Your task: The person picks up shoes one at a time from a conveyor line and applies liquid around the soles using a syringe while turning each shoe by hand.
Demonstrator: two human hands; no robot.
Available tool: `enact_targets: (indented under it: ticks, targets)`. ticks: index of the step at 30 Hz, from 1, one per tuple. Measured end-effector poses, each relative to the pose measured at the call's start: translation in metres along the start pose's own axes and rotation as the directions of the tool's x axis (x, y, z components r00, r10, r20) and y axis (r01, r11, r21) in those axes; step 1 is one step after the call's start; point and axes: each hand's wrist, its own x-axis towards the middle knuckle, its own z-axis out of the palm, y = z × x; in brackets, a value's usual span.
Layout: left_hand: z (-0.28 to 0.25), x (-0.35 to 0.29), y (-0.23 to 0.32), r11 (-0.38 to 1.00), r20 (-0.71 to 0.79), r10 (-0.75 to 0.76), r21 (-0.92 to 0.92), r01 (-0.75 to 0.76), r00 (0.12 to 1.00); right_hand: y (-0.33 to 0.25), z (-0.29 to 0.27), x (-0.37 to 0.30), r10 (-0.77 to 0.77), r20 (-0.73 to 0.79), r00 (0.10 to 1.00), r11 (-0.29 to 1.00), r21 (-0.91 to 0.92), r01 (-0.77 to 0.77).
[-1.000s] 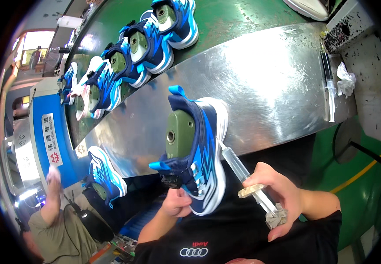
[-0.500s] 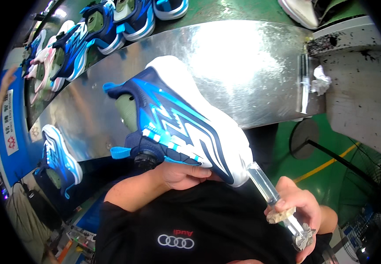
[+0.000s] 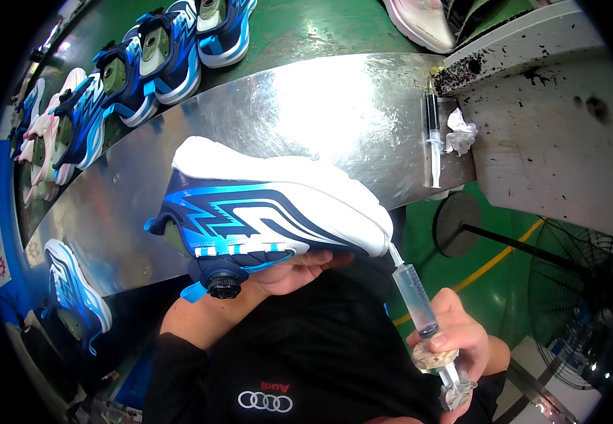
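Metal worktop (image 3: 384, 141) beyond; blue-and-white shoe (image 3: 271, 212) atop left hand (image 3: 289, 274), fingers curled beneath; syringe (image 3: 414, 300) in right hand (image 3: 462, 336), fingers around it

A yellow stripe (image 3: 483, 268) crosses the green floor (image 3: 437, 272).

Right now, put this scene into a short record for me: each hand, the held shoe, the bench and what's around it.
Left hand: gripping the shoe
Right hand: holding a syringe
Shoe pose: on its side, toe toward the right
Syringe tip: at the toe; contact too small to confirm
Metal bench: dark-filled syringe and white wad, right end
Beyond bench: shoe row, mostly blue
Far left: another blue shoe
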Motion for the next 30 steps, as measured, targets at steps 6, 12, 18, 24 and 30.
enact_targets:
  ticks: [6, 12, 18, 24, 30]
  targets:
    - [-0.002, 0.011, 0.003, 1.0, 0.023, 0.004, -0.019, -0.004, 1.0, 0.007, 0.012, -0.001, -0.036, -0.127, 0.991, 0.994, -0.111, 0.022]
    - [0.009, 0.017, 0.009, 0.999, -0.019, 0.0, -0.033, 0.0, 1.0, 0.011, 0.015, 0.009, -0.091, -0.03, 0.995, 0.965, -0.25, 0.08]
    - [0.014, 0.024, 0.011, 0.999, -0.001, -0.006, -0.046, 0.006, 1.0, 0.021, 0.024, 0.023, -0.213, -0.017, 0.977, 0.842, -0.51, 0.175]
    - [0.022, 0.023, 0.014, 0.999, 0.02, -0.015, -0.032, 0.016, 1.0, 0.031, 0.03, 0.023, -0.238, 0.04, 0.97, 0.73, -0.652, 0.206]
    - [0.027, 0.024, 0.014, 0.999, 0.0, 0.01, -0.031, -0.01, 1.0, 0.042, 0.034, 0.025, -0.28, 0.059, 0.958, 0.646, -0.727, 0.233]
